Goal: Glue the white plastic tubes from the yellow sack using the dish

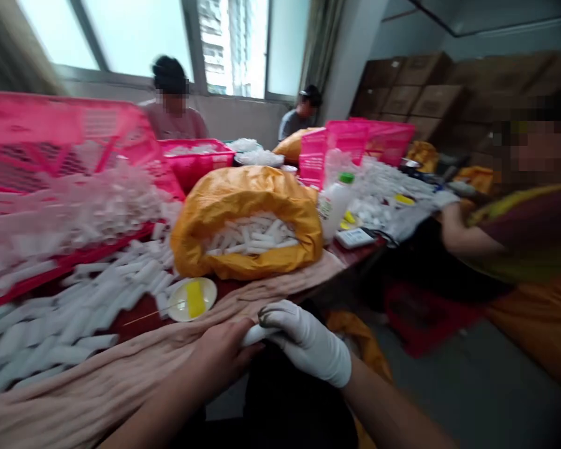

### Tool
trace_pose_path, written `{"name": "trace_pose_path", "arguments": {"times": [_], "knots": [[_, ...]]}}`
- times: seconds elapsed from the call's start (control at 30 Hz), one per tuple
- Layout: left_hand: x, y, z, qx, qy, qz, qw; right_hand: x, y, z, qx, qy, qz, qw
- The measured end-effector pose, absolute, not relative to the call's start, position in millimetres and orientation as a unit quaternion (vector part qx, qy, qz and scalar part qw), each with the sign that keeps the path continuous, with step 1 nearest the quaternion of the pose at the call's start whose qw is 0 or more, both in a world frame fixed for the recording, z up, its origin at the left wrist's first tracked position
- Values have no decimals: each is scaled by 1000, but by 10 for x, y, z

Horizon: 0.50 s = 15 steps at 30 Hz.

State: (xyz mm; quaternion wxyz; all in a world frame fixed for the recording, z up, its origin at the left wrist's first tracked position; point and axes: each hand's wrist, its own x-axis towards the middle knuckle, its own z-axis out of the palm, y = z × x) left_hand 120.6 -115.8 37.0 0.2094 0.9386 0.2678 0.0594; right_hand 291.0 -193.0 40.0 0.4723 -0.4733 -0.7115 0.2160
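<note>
Worktable (143, 313), blurred label (326, 209), hands (306, 343) holding tube (252, 336)

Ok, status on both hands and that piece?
Bare left hand and white-gloved right hand gripping one white cylindrical tube. Tube partly covered. Nothing visibly blocking either hand.

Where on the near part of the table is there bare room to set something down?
The wrinkled pink cloth along the near edge lies bare between the loose white tubes and the left forearm. A small dark-red table patch shows between the tubes and saucer, crossed by a thin stick. Crowded: the left, where tubes reach the pink crate.
</note>
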Motion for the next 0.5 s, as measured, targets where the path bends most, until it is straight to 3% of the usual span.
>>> {"name": "trace_pose_path", "arguments": {"times": [0.17, 0.4, 0.5], "knots": [[1893, -1654, -5, 958, 220, -129, 128, 3079, -2588, -127, -739, -428, 232, 466], [2487, -1959, -272, 838, 13, -324, 440, 3114, -3421, -678, -765, -349, 125, 527], [2702, -2049, -346, 871, 50, -286, 396, 3456, -3512, -1035, -828, -268, 121, 478]]}}
